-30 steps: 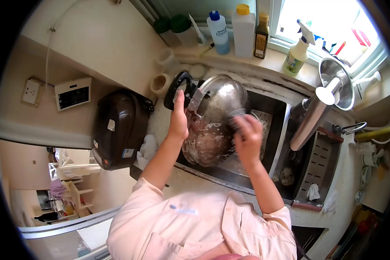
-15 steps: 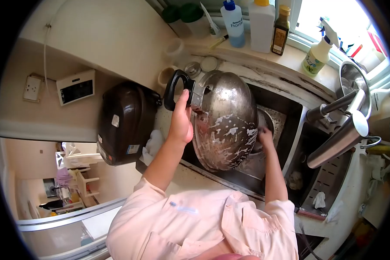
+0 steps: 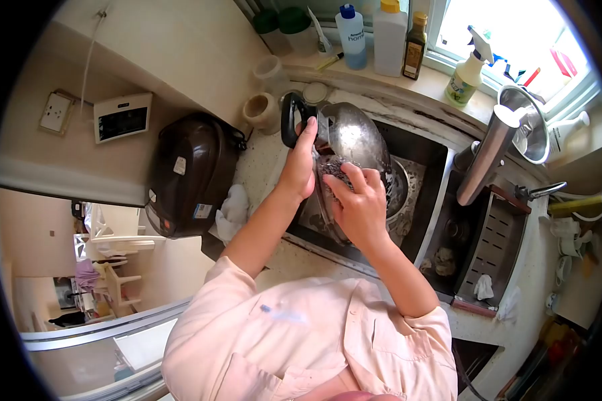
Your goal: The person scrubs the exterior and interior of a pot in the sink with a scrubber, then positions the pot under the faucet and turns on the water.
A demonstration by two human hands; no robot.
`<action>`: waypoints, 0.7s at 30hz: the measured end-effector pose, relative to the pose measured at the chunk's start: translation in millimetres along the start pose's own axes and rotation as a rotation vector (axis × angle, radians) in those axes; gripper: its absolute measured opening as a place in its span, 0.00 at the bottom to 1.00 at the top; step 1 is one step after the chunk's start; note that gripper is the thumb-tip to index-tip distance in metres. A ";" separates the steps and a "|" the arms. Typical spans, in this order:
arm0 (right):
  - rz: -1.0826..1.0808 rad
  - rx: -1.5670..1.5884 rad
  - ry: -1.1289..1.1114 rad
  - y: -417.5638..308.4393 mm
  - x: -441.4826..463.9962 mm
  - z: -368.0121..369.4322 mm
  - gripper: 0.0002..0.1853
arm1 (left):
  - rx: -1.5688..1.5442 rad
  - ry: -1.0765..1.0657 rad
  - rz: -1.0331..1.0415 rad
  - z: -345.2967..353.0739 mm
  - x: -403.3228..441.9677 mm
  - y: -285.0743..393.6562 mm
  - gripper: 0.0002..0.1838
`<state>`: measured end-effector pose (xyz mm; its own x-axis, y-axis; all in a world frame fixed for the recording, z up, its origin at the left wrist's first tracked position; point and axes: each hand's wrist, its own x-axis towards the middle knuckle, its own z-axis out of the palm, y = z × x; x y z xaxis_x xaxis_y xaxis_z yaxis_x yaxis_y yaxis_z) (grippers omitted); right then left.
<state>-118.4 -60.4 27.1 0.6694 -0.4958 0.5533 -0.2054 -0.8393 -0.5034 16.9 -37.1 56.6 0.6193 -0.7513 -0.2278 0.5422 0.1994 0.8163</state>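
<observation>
A metal wok (image 3: 354, 130) with a black loop handle is tilted up on its side over the sink (image 3: 441, 174), its scorched underside partly showing. My left hand (image 3: 299, 167) is closed on it at the handle, thumb up along the bracket. In my right hand (image 3: 362, 204) is a steel wool scrubber (image 3: 340, 169), pressed against the wok's outer surface just below the handle. My right hand and forearm cover part of the wok's lower side. Behind the wok, a round metal vessel (image 3: 399, 190) lies in the sink, mostly hidden.
A dark rice cooker (image 3: 190, 174) stands left, with a white cloth (image 3: 233, 210) beside it. Bottles line the sill, including a spray bottle (image 3: 465, 77). The faucet (image 3: 485, 157), a metal bowl (image 3: 528, 123) and a slotted tray (image 3: 491, 244) are to the right.
My right hand has come up out of the sink with the scrubber and now touches the wok. The wok has turned, showing less of its underside. The view has shifted slightly.
</observation>
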 end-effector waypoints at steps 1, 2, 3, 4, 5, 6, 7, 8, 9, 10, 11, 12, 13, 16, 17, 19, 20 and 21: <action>0.000 0.018 0.019 -5.6 -1.4 -4.2 0.21 | 0.002 -0.015 -0.028 -3.0 -2.5 -2.7 0.10; -0.006 0.032 0.044 -10.1 2.5 -7.6 0.20 | 0.004 -0.037 -0.049 -5.8 0.8 -5.9 0.10; -0.012 0.044 0.073 -13.1 7.1 -8.4 0.19 | 0.007 -0.063 -0.070 -5.7 2.8 -7.6 0.09; -0.065 0.038 0.094 -14.7 14.6 -4.8 0.15 | 0.049 -0.039 -0.140 -3.7 -0.6 -5.0 0.09; -0.045 0.007 0.097 -8.7 18.5 -1.0 0.15 | 0.070 -0.063 -0.105 -3.5 -0.7 -7.2 0.09; -0.026 -0.025 0.099 -0.9 21.3 5.3 0.15 | 0.090 -0.087 -0.068 -4.5 1.8 -9.9 0.09; -0.011 -0.057 0.099 4.4 23.4 8.4 0.14 | 0.107 -0.110 -0.030 -4.4 4.8 -11.3 0.09; 0.029 -0.073 0.110 3.7 24.6 4.3 0.15 | 0.110 -0.121 -0.006 -2.1 7.3 -12.0 0.10; 0.123 -0.069 0.141 4.5 22.3 1.3 0.15 | 0.128 -0.092 0.007 3.4 3.9 -12.5 0.10; 0.212 -0.066 0.175 8.1 20.7 -2.6 0.16 | 0.145 -0.066 0.026 12.4 0.7 -11.4 0.10; 0.299 -0.062 0.207 13.1 19.2 -6.8 0.17 | 0.160 -0.038 0.047 18.6 -0.5 -11.8 0.10; 0.322 0.025 0.204 19.9 16.4 -11.6 0.18 | 0.152 -0.007 0.075 19.2 1.4 -15.5 0.10; 0.202 0.057 0.193 16.5 17.6 -15.1 0.18 | 0.152 -0.029 0.018 19.9 -2.7 -12.8 0.09; -0.058 0.084 0.099 5.5 22.4 -15.2 0.19 | 0.123 -0.086 -0.127 7.6 -1.0 -14.2 0.06; -0.012 0.087 0.102 9.8 19.1 -11.0 0.18 | 0.122 -0.082 -0.100 7.3 1.5 -16.7 0.07; 0.072 0.097 0.113 19.0 17.2 -6.6 0.18 | 0.120 -0.074 -0.032 10.2 5.7 -18.0 0.10; 0.134 0.112 0.160 18.5 16.4 -6.8 0.18 | 0.146 -0.082 -0.015 16.6 0.4 -15.4 0.11; 0.243 0.247 0.240 27.0 12.5 -0.6 0.17 | 0.151 -0.056 -0.004 19.0 -1.7 -15.2 0.11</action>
<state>-116.1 -89.4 20.7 0.4314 -0.7352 0.5229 -0.1400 -0.6271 -0.7662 -3.1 -50.8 54.7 0.5827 -0.7866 -0.2044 0.4501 0.1029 0.8870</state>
